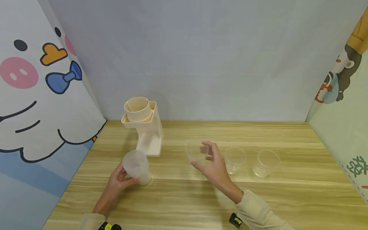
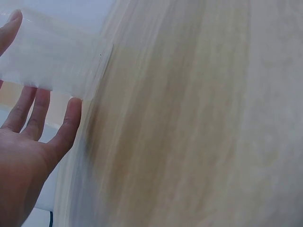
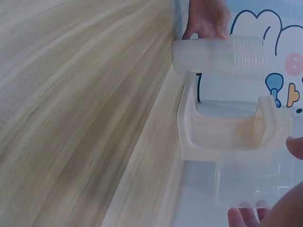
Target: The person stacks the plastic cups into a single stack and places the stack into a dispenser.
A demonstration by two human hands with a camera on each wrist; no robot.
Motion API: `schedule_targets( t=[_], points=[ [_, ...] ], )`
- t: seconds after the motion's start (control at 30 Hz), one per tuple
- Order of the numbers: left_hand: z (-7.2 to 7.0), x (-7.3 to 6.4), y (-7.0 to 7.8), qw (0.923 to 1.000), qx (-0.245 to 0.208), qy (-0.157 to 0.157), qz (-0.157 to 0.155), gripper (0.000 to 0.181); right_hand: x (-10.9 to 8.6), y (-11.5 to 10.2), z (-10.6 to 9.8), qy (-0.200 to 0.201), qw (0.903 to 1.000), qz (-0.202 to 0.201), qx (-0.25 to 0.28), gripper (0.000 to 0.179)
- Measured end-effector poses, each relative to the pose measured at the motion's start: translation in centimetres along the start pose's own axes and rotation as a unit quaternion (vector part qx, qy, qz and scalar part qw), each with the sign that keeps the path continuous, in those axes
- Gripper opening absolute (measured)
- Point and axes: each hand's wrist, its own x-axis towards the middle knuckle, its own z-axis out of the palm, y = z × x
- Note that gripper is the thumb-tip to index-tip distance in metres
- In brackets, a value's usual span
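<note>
My left hand (image 1: 116, 185) grips a stack of nested clear plastic cups (image 1: 137, 166), which stands upright on the table. In the left wrist view, the thumb lies on one side of the stack (image 2: 52, 56) and the fingertips press the other. My right hand (image 1: 215, 171) holds a single clear plastic cup (image 1: 193, 152) between thumb and fingers. The right wrist view shows this cup (image 3: 246, 182) with its base off the tabletop. Behind the left hand stands a cream cup dispenser (image 1: 150, 140) with a round, open tube on top.
Two more clear cups, a nearer one (image 1: 232, 159) and a farther one (image 1: 265, 163), stand to the right of the right hand. The wood-grain table (image 1: 178, 204) ends at a pale back wall (image 1: 201, 64). Printed cartoon panels (image 1: 51, 105) enclose the sides.
</note>
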Motion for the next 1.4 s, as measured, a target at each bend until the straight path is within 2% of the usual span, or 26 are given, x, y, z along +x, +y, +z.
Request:
schedule_targets(
  t=[0.3,0.93,1.4],
  points=[
    [-0.1,0.0,-0.2,1.0000,0.001,0.000,0.004,0.081,0.1,-0.6,0.2,0.005,0.9999,-0.013,0.010,0.062],
    [0.0,0.1,-0.2,0.9997,0.019,0.005,-0.012,0.082,0.5,-1.9,1.0,0.004,0.9991,-0.022,0.037,0.062],
    [0.1,0.1,-0.2,1.0000,0.004,0.007,0.001,0.081,0.9,-3.1,1.5,-0.008,0.9980,-0.049,0.038,0.062]
  ],
)
